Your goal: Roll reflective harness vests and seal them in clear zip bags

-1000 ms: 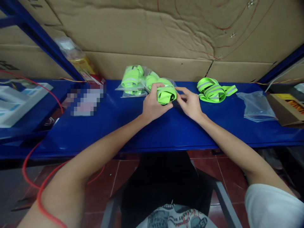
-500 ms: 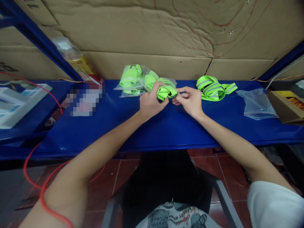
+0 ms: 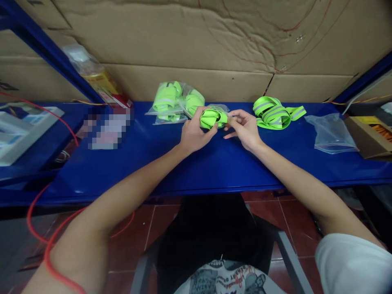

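My left hand point(image 3: 197, 130) is closed around a bundled neon-yellow reflective strap point(image 3: 211, 118), held just above the blue worktop point(image 3: 239, 171). From the other side, my right hand point(image 3: 245, 127) pinches the bundle's right edge between thumb and forefinger, its other fingers partly spread. Behind my left hand lie several clear bags point(image 3: 168, 100) with rolled yellow straps inside. Right of my right hand rests a loose coiled strap point(image 3: 272, 114) with a grey reflective stripe. Farther right lies a flat clear zip bag point(image 3: 332, 132).
An open cardboard box point(image 3: 372, 136) with orange contents stands at the right end. A bottle point(image 3: 92, 73) leans at the back left, near a white power strip point(image 3: 27, 134). A red cable point(image 3: 38, 200) hangs beside my left arm. Cardboard point(image 3: 171, 41) lines the back.
My right hand has shifted slightly, and its lower fingers have spread more. The bundle in my left hand has turned a little, showing more of its folded loops.
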